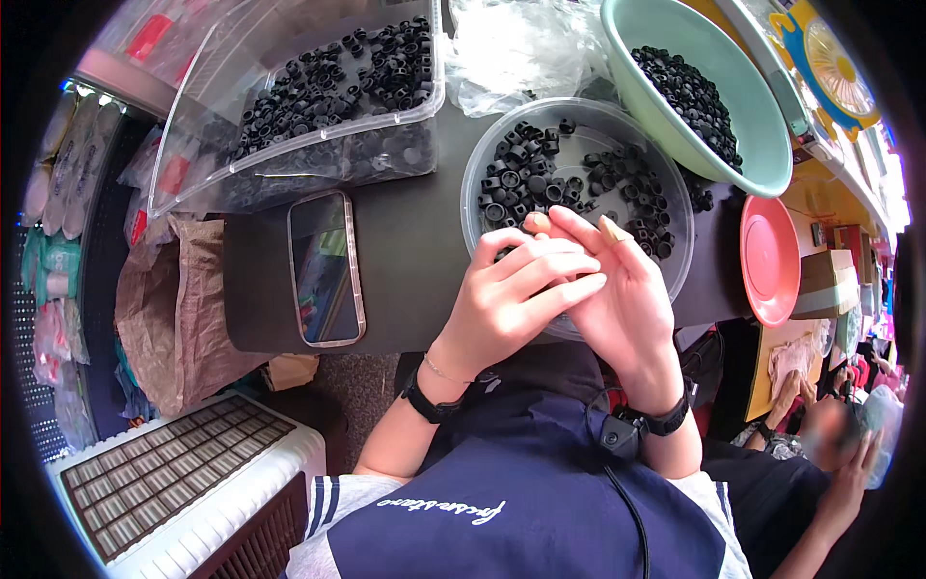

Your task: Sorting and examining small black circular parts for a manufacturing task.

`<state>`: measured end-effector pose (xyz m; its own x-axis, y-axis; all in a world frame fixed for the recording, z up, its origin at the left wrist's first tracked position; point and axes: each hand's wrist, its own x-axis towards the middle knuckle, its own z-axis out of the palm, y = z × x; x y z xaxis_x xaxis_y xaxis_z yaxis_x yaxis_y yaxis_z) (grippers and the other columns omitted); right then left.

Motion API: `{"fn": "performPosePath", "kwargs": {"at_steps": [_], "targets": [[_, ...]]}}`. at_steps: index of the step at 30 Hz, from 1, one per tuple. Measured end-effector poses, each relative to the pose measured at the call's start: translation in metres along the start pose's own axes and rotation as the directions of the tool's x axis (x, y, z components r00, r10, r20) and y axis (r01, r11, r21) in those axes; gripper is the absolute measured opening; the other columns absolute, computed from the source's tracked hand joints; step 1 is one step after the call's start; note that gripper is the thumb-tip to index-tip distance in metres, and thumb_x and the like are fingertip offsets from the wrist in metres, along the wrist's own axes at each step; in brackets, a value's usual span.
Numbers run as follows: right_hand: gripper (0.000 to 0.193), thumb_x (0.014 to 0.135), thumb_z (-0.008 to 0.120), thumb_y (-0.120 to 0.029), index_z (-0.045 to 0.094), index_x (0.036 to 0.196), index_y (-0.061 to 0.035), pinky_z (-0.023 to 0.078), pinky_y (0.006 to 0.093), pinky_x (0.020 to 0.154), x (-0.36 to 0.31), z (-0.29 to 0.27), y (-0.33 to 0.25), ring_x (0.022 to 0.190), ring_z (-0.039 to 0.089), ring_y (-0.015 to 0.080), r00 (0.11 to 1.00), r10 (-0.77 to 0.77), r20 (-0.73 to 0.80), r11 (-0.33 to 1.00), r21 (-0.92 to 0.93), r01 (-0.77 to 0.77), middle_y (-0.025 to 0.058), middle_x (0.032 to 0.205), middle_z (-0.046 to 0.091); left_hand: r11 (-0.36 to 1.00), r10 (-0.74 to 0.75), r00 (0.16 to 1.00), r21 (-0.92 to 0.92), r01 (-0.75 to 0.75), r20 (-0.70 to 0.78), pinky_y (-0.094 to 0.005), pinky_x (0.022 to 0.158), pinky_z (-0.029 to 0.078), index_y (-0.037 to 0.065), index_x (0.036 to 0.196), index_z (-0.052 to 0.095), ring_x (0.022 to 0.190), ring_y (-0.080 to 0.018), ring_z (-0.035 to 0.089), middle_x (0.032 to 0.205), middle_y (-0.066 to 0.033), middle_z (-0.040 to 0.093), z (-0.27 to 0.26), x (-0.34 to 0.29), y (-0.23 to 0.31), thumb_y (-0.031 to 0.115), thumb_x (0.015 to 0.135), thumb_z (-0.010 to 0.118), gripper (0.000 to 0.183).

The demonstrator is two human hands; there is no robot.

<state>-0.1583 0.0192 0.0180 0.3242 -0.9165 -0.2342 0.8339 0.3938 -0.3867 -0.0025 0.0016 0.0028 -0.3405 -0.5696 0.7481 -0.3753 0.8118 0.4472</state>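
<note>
Fingers bent, a worker's left hand (516,289) folds over the cupped right hand (632,299) above a round clear tub (576,150); whether they pinch anything cannot be told. Beneath, small black parts (516,183) lie in two loose heaps. The work appears well short of finished, with more black pieces (680,101) filling a pale green basin (762,125) and a clear rectangular bin (198,159).

Caps (508,180) smooth plastic; tabletop (410,246) matt; sack (183,314) rough.
</note>
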Motion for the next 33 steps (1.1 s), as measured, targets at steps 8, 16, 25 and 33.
{"fn": "performPosePath", "kwargs": {"at_steps": [8, 16, 25, 33], "targets": [[0.051, 0.109, 0.033, -0.030, 0.047, 0.139, 0.0076, 0.044, 0.0418, 0.111, 0.002, -0.005, -0.001, 0.129, 0.054, 0.0316, 0.996, 0.061, 0.058, 0.975, 0.210, -0.072, 0.0259, 0.146, 0.049, 1.000, -0.013, 0.999, -0.009, 0.014, 0.050, -0.0347, 0.088, 0.043, 0.018, 0.099, 0.077, 0.092, -0.0132, 0.064, 0.097, 0.0045, 0.069, -0.001, -0.001, -0.005, 0.017, 0.075, 0.075, 0.024], [0.042, 0.105, 0.042, -0.026, 0.052, 0.131, 0.0056, 0.047, 0.0387, 0.103, -0.001, 0.002, 0.002, 0.120, 0.057, 0.0297, 0.993, 0.001, -0.120, 0.991, 0.135, 0.015, 0.0270, 0.142, 0.052, 0.991, -0.121, 0.974, -0.077, 0.108, -0.191, -0.0380, 0.084, 0.046, 0.011, 0.103, 0.072, 0.094, -0.0229, 0.062, 0.100, -0.0018, 0.068, 0.000, -0.007, -0.008, 0.017, 0.073, 0.084, 0.032], [0.018, 0.100, 0.048, -0.004, 0.064, 0.108, 0.0008, 0.044, 0.0252, 0.072, -0.041, 0.002, -0.080, 0.076, 0.053, 0.0105, 0.784, -0.618, 0.061, 0.129, -0.976, 0.178, 0.0054, 0.097, 0.068, 0.990, -0.117, 0.982, -0.095, 0.103, -0.151, -0.0367, 0.078, 0.052, 0.007, 0.099, 0.070, 0.090, -0.0261, 0.063, 0.095, -0.0070, 0.069, -0.003, -0.002, -0.005, 0.013, 0.074, 0.087, 0.030], [0.018, 0.098, 0.056, -0.006, 0.066, 0.111, 0.0004, 0.050, 0.0323, 0.080, -0.034, -0.040, -0.121, 0.079, 0.061, 0.0209, 0.708, -0.701, 0.080, -0.380, -0.882, -0.277, 0.0123, 0.090, 0.065, 0.984, -0.152, 0.978, -0.117, 0.136, -0.144, -0.0359, 0.076, 0.054, 0.006, 0.099, 0.070, 0.089, -0.0261, 0.064, 0.097, -0.0079, 0.068, -0.003, -0.002, -0.006, 0.011, 0.074, 0.087, 0.030]]}}
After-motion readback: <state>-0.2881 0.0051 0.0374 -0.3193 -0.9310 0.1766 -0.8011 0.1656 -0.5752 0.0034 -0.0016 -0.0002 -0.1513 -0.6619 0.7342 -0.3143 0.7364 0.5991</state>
